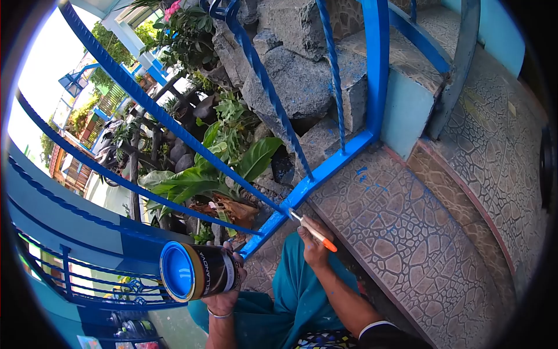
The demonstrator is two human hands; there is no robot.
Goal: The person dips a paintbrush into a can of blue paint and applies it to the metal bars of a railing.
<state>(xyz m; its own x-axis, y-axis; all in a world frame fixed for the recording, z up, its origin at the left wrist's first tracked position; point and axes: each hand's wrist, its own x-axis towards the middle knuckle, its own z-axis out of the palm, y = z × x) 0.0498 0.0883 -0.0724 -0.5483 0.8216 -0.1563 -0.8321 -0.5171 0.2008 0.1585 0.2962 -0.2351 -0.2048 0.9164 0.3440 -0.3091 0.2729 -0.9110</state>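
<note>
My left hand is wrapped round a paint can, a dark tin with a gold rim that lies tilted in view. Blue paint shows inside its open top. In my right hand is a paintbrush with a white and orange handle. The brush's tip touches the blue bottom rail of a metal railing, near the foot of one bar. Twisted blue bars rise from this rail. Wet-looking blue coats the rail and the corner post.
Stone-patterned tiled steps lie to the right, with blue paint spots on them. Grey rocks and leafy plants stand behind the bars. A bare grey post rises at upper right. Bottles sit at lower left.
</note>
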